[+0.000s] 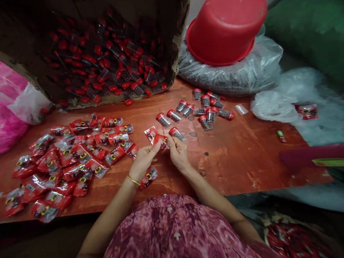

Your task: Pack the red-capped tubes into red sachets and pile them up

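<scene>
Between my two hands is a small red printed packet (161, 139), held above the table. My left hand (145, 159), with a gold bangle at the wrist, pinches its left side. The fingers of my right hand (179, 154) are closed on its right edge. Just beyond the right hand lies a small clear jar (176, 133) with a red lid and dark contents. A flat red-and-white packet (151, 134) is just past my left fingertips. Under the left wrist another red packet (150, 176) rests on the table.
Many filled red packets (74, 155) are heaped at left. Several red-lidded jars (211, 114) lie beyond my hands. A tipped cardboard box (173, 50) spills more jars. A red tub (225, 29) sits on a clear plastic sack (229, 80). A toy car (281, 136) lies at right.
</scene>
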The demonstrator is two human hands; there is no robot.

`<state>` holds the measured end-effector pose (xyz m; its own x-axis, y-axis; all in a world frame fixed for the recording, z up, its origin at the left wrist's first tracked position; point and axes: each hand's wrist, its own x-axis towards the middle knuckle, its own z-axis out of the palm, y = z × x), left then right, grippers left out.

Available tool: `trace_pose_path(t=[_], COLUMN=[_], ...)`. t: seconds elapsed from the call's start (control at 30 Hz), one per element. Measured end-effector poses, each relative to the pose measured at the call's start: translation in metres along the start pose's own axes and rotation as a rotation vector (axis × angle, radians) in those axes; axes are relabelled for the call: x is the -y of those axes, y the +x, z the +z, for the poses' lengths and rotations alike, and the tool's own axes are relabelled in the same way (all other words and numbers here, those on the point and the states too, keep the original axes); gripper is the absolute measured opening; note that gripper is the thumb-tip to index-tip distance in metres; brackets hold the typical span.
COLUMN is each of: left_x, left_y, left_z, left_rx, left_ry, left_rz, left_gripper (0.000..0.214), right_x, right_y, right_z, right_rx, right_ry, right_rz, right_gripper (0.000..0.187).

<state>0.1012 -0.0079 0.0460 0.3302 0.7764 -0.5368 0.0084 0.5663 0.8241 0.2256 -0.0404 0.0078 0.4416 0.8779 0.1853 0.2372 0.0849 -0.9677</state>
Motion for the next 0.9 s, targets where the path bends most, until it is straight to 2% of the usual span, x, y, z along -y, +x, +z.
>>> trace_pose_path(t=[0.03, 0.1, 0.27, 0.47, 0.53, 0.63, 0.7, 0.77, 0.83, 0.9], left_x=[0.001, 0.004, 0.009, 0.006, 0.004, -0.002, -0.004, -0.005, -0.006, -0.006], left_y=[-0.002, -0.004, -0.002, -0.002, 0.000, 0.003, 0.005, 0.006, 0.006, 0.005], left_z=[0.002, 0.007, 0.015, 0.014, 0.011, 0.006, 0.002, 0.000, -0.001, -0.002], left_rx=[0.031, 0.028, -0.129, -0.085, -0.094, -0.091, -0.081, -0.067, -0.050, -0.047], left_ry=[-0.056, -0.123, -0.239, -0.248, -0.272, -0.326, -0.360, -0.396, -0.422, -0.422], left_rz=[-0.039, -0.028, 0.065, 0.026, 0.020, -0.022, -0.053, -0.074, -0.081, -0.076], left_gripper=[0.037, 0.038, 0.038, 0.036, 0.035, 0.030, 0.026, 0.023, 0.023, 0.024], right_x=[0.000, 0.000, -0.001, -0.003, -0.004, -0.010, -0.017, -0.025, -0.029, -0.027], right_y=[-0.002, -0.007, -0.010, -0.006, -0.002, 0.009, 0.016, 0.021, 0.021, 0.015], right_z=[0.000, 0.002, 0.003, -0.002, -0.009, -0.024, -0.036, -0.045, -0.052, -0.057], right_rx=[0.006, 0.041, 0.088, 0.102, 0.113, 0.083, 0.091, 0.124, 0.147, 0.145], right_ry=[-0.016, -0.029, -0.002, -0.126, -0.258, -0.612, -0.869, -1.013, -0.982, -0.778], right_rz=[-0.013, -0.033, -0.030, -0.084, -0.146, -0.222, -0.194, -0.135, -0.108, -0.096], right_gripper=[0.035, 0.032, 0.030, 0.036, 0.037, 0.036, 0.046, 0.041, 0.034, 0.032])
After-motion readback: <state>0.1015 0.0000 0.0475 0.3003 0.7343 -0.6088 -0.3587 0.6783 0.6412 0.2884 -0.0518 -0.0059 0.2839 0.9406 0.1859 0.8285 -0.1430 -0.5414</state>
